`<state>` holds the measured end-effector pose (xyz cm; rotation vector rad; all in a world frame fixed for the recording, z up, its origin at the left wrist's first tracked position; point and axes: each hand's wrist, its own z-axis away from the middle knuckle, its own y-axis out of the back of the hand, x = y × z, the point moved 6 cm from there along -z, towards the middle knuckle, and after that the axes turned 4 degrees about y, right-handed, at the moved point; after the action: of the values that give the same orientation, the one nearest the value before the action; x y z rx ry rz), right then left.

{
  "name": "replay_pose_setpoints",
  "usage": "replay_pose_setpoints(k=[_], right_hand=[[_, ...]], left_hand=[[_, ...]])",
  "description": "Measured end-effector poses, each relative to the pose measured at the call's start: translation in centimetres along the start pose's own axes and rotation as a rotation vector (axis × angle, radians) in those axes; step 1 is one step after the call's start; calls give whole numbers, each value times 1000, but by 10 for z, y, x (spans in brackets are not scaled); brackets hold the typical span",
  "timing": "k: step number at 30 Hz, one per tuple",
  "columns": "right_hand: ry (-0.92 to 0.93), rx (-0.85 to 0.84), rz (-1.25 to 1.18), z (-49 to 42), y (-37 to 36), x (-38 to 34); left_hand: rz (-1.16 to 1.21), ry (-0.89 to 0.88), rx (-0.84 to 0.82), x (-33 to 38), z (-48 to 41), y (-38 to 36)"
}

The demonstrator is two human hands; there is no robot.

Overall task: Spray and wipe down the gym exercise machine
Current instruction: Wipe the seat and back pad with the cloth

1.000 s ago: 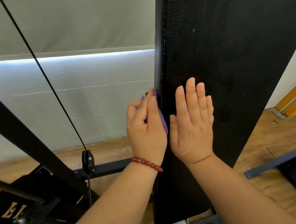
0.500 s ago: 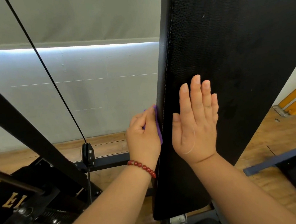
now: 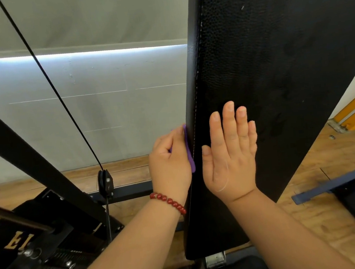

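Scanning from the left, I see a thin cable [image 3: 59, 98] running down to a pulley [image 3: 105, 182], my left hand [image 3: 171, 163] pinching a purple cloth [image 3: 191, 159] against the left edge of the upright black pad [image 3: 273, 58], and my right hand [image 3: 229, 157] spread flat on its face.

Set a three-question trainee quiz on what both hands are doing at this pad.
1. True or false: the right hand lies flat, fingers straight, on the face of the black pad.
2. The left hand holds the purple cloth against the pad's: A) side edge; B) front face; C) bottom end.
3. Fill in: the bracelet on the left wrist is ___ in colour.
Key: 1 true; 2 A; 3 red.
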<state>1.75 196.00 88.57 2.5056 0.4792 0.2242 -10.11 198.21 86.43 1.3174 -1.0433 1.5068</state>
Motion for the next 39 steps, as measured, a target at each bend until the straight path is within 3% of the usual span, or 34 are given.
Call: replay_pose_setpoints(k=[5, 13, 19, 22, 28, 35, 39], right_hand=[[12, 16, -8, 0, -1, 1], [10, 21, 11, 1, -3, 1], [13, 17, -9, 1, 0, 1], [13, 17, -10, 1, 0, 1], [10, 15, -5, 1, 0, 1], [1, 3, -22, 3, 0, 1], [-14, -45, -53, 23, -2, -2]], left_hand=[[35, -167, 48, 29, -7, -3], [-22, -42, -6, -4, -5, -1], [-9, -326, 71, 46, 2, 1], [-59, -436, 116, 38, 9, 0], [-50, -392, 66, 8, 25, 4], [-56, -556, 132, 29, 21, -4], [-93, -439, 39, -10, 22, 5]])
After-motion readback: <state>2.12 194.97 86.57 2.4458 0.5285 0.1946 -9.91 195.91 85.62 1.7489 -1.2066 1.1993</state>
